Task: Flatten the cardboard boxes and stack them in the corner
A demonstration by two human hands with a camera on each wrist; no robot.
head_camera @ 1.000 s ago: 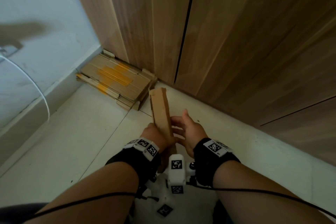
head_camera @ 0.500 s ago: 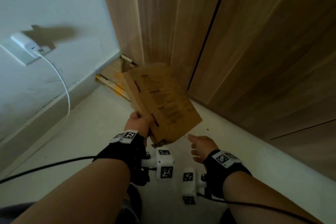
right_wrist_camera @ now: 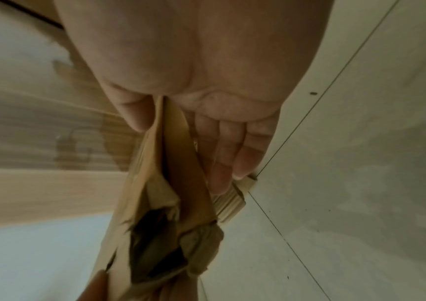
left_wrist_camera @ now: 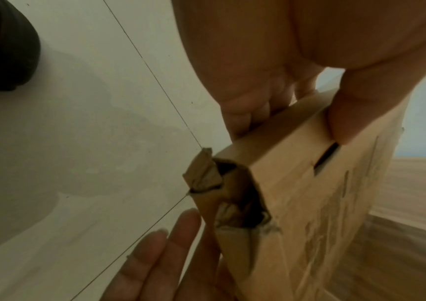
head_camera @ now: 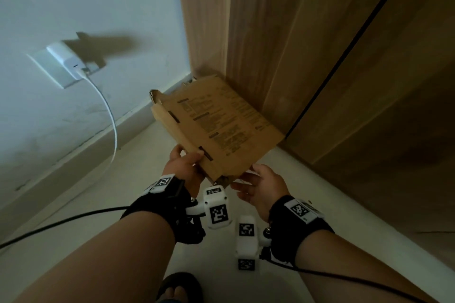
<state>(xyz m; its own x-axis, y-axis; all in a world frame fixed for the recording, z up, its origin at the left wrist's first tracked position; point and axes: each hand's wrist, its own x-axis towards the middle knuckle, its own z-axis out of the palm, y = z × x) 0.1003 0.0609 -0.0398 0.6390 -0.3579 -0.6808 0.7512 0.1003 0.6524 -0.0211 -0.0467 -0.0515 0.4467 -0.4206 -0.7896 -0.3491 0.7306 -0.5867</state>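
A flattened brown cardboard box (head_camera: 221, 125) with black print on its upper face hangs tilted over the corner where the wall meets the wooden cabinet. My left hand (head_camera: 189, 156) grips its near left edge, thumb (left_wrist_camera: 348, 114) on the printed face and fingers underneath. My right hand (head_camera: 248, 177) pinches the crumpled near corner, its thumb (right_wrist_camera: 134, 114) on one side and the fingers (right_wrist_camera: 232, 158) on the other. The stack of flattened boxes (right_wrist_camera: 230, 201) lies on the floor beyond that hand. In the head view the held box hides most of it.
A white charger (head_camera: 66, 59) sits in a wall socket at the left, and its white cable (head_camera: 110, 118) hangs down to the baseboard. Wooden cabinet doors (head_camera: 320, 56) fill the right. Pale floor tiles (left_wrist_camera: 91, 142) lie below. My foot in a dark sandal (head_camera: 177, 288) is at the bottom.
The box has turned from edge-on to print side up and moved forward over the corner stack. My right hand let go of it, then took hold of the near corner again.
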